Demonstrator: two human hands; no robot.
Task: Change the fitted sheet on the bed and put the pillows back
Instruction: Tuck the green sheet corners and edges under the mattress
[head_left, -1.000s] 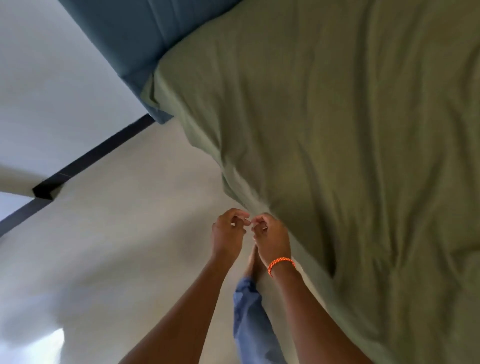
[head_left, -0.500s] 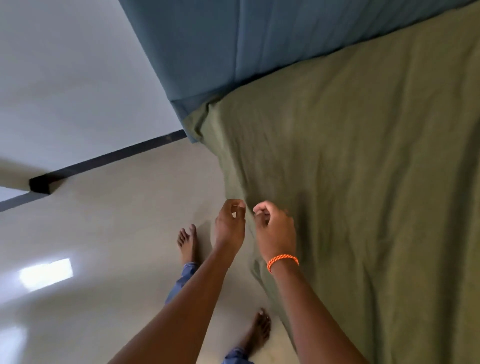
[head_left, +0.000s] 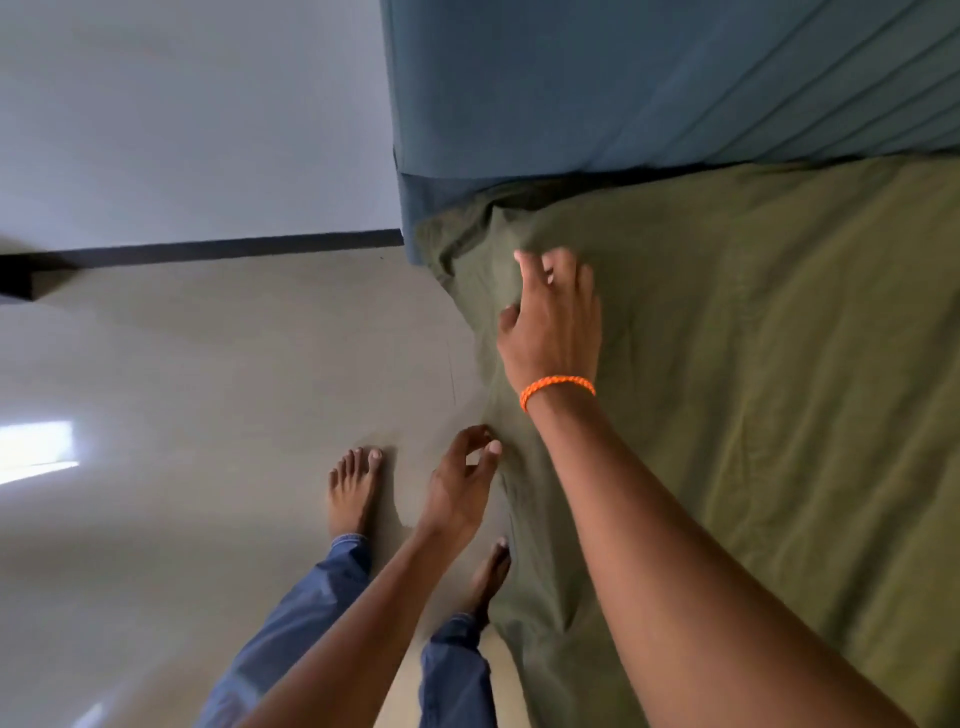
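No legible text, label, brand, number or sign appears on any visible surface.

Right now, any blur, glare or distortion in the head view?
Head view: right hand fingertips smeared by motion blur, left hand softer too; bright window glare on the floor at the left edge; wide-angle lens tilts and bends the baseboard and headboard; sheet evenly lit, its creases readable.
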